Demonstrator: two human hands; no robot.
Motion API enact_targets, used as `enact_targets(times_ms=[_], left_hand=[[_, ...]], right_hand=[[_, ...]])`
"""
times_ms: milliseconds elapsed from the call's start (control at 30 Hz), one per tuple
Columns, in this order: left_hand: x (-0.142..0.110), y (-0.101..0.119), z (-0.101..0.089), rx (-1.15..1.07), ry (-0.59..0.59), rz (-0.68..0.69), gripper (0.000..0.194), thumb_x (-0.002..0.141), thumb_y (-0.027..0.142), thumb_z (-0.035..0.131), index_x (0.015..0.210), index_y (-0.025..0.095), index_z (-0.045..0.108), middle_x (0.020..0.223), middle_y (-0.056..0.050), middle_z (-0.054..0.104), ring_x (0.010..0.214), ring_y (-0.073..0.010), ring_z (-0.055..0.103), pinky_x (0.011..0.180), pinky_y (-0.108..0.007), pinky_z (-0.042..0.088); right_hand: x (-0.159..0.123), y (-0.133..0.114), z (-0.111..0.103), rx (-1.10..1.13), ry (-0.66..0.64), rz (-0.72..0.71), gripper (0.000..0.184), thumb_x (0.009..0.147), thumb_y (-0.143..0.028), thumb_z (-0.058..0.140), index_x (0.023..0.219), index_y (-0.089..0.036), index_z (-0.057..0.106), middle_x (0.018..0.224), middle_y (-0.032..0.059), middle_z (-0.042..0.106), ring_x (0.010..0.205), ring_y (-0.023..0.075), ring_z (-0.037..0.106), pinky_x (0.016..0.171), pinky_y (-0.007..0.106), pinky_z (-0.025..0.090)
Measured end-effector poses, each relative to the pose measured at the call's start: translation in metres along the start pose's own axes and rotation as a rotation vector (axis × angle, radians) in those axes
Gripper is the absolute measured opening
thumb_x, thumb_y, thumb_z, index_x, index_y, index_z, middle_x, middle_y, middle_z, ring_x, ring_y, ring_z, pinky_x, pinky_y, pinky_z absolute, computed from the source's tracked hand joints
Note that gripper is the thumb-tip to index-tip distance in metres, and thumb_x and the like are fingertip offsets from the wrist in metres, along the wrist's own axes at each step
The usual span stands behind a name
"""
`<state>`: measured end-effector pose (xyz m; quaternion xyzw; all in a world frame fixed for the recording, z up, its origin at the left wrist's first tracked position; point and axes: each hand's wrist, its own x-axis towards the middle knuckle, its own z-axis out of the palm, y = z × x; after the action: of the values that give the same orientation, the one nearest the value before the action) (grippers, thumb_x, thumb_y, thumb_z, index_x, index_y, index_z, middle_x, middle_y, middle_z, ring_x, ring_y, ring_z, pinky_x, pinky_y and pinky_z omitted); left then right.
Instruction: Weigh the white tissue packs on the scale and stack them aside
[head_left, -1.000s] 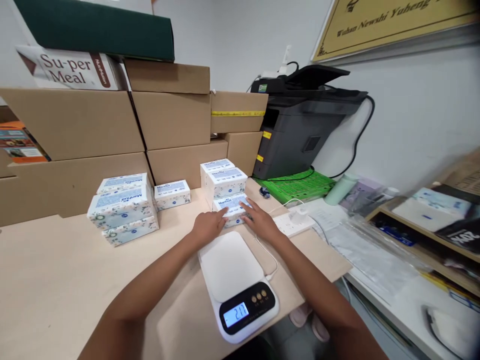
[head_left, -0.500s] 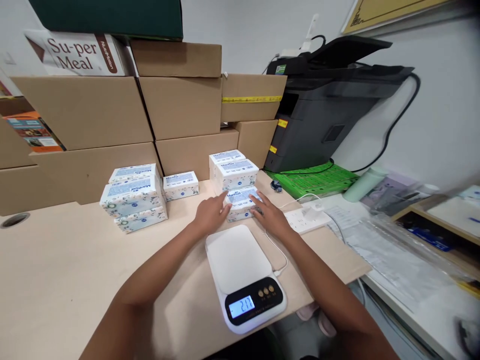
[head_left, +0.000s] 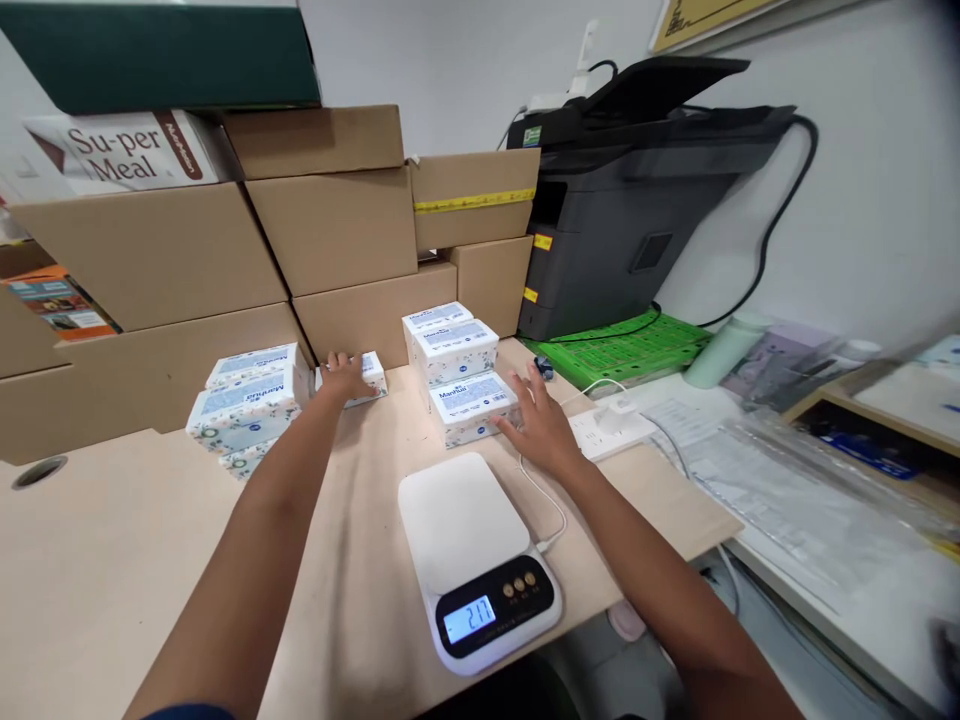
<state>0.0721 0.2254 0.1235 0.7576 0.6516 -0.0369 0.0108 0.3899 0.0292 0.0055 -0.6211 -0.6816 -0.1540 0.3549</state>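
My left hand reaches over a single white tissue pack by the cardboard boxes, fingers across its top and thumb toward the front, gripping it. Much of that pack is hidden under the hand. My right hand is open, fingers spread, at the right end of a blue-and-white Manhua tissue pack. Behind this pack stand stacked tissue packs. Another pile of tissue packs sits left of my left hand, partly behind my forearm. A white digital scale lies between my arms, its display reading 2.17.
Cardboard boxes are stacked along the back of the table. A dark printer stands at the back right above a green tray. A white power strip and the scale's cable lie to the right.
My left hand has left the near pack and moved left to the single pack by the boxes. My right hand has drawn slightly away from the near pack. The view has shifted a little.
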Motion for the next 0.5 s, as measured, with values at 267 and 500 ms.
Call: enact_targets(times_ms=[267, 500], left_hand=[[-0.007, -0.008, 0.000, -0.007, -0.002, 0.028, 0.139, 0.071, 0.077, 0.082, 0.177, 0.010, 0.021, 0.185, -0.027, 0.020, 0.175, -0.0435, -0.008, 0.139, -0.063, -0.004], [-0.014, -0.004, 0.014, -0.240, 0.121, -0.167, 0.122, 0.083, 0.077, 0.071, 0.176, 0.014, 0.026, 0.184, -0.028, 0.020, 0.174, -0.0484, 0.008, 0.135, -0.073, 0.013]], right_hand=[[0.004, -0.012, -0.010, 0.041, 0.441, -0.177, 0.081, 0.102, -0.042, 0.064, 0.173, -0.033, 0.025, 0.184, 0.0190, 0.009, 0.168, 0.0494, 0.030, 0.122, 0.071, 0.048], [0.059, -0.122, -0.002, 0.730, -0.270, -0.012, 0.070, 0.097, -0.053, 0.073, 0.160, -0.031, 0.052, 0.159, 0.0120, 0.064, 0.140, 0.0324, 0.067, 0.120, 0.054, 0.054]])
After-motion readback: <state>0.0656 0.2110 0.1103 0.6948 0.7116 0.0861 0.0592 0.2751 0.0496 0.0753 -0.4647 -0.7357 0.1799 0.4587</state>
